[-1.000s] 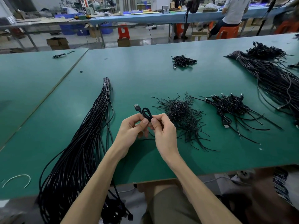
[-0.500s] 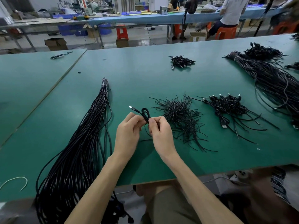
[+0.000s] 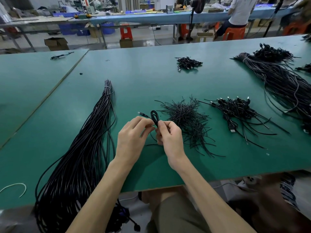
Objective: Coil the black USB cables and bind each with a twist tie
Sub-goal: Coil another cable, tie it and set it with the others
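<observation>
A small coiled black USB cable [image 3: 154, 116] is held above the green table [image 3: 151, 78], its loop standing up between my hands and its plug pointing left. My left hand [image 3: 133, 137] pinches the coil from the left. My right hand [image 3: 170, 137] grips the coil's lower part, fingers curled round it. Whether a twist tie is on the coil is hidden by my fingers. A heap of black twist ties [image 3: 186, 120] lies just right of my hands. A long bundle of uncoiled black cables [image 3: 80, 157] runs along the table to my left.
Finished coils lie in a pile [image 3: 235, 110] to the right and a smaller pile [image 3: 187, 62] farther back. Another large cable bundle [image 3: 282, 81] fills the far right. A white cord [image 3: 18, 187] lies at the near left. A person [image 3: 239, 12] sits at a far bench.
The coil has turned in my fingers, its plug now pointing more to the left. Both hands stay close together at the same spot.
</observation>
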The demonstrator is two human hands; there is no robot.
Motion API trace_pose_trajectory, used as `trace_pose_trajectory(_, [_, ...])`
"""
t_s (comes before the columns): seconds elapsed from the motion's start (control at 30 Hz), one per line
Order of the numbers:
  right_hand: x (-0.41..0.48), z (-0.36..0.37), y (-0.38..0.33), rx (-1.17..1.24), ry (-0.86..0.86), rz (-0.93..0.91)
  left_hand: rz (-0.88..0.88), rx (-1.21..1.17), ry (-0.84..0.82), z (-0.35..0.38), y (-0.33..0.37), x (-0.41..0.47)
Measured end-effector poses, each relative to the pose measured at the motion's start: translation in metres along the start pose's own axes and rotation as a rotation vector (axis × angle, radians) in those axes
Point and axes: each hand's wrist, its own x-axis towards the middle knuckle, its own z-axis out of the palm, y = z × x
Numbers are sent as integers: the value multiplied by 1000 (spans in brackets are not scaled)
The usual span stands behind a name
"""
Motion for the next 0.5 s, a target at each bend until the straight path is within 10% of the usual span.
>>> trace_pose_trajectory(0.23, [0,-1,1,11,-26,-26,-81,-36,-7,1,-1,-1])
trace_pose_trajectory(0.5, [-2,-2,0,-19,-36,-97,-483,-588,-100,-1,1,4])
